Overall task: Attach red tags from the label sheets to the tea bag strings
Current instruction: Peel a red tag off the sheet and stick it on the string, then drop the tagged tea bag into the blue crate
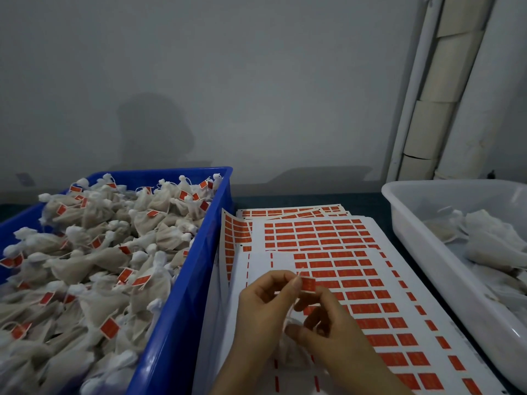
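Both hands meet over the top label sheet [385, 280], a white sheet with rows of red tags. My left hand [265, 306] pinches the thin tea bag string at its fingertips. A loose red tag [308, 284] sits between the two hands' fingertips, held by my right hand [330, 334] against the string. A white tea bag [291, 352] lies on the sheet under my hands, mostly hidden by them. More label sheets [291, 213] are stacked and fanned out behind the top one.
A blue crate [182, 309] at the left is piled with tagged tea bags [94, 252]. A white tub [422, 252] at the right holds untagged tea bags [490, 240]. A grey wall and pale pipes [445, 86] stand behind the table.
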`<move>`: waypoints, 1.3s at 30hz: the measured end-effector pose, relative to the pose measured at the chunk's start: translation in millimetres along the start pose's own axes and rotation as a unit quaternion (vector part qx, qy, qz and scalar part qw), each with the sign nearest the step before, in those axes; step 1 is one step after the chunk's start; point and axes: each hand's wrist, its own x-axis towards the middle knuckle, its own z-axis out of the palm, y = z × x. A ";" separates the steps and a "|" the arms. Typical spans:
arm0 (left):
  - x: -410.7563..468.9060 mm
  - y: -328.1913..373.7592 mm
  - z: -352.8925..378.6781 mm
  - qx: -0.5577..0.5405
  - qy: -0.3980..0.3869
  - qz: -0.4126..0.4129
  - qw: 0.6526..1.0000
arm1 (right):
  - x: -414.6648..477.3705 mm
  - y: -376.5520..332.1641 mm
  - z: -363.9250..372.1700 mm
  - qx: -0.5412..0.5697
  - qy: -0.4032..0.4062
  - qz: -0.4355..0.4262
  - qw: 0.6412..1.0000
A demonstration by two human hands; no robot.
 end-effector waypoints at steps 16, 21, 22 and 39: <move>-1.6 -6.9 4.2 0.238 -0.095 -0.008 0.966 | 4.2 -3.3 -23.5 0.069 0.173 0.001 0.982; 0.6 -11.7 -2.4 0.237 -0.066 0.046 0.968 | 4.4 -2.7 -21.5 0.089 0.156 -0.016 0.984; -0.1 -9.8 -3.6 0.213 -0.050 0.051 0.974 | 5.1 -2.0 -22.5 0.091 0.167 -0.019 0.982; 32.4 86.9 -29.9 -0.224 0.342 0.120 0.905 | 10.6 8.0 -24.4 0.110 0.176 0.020 0.978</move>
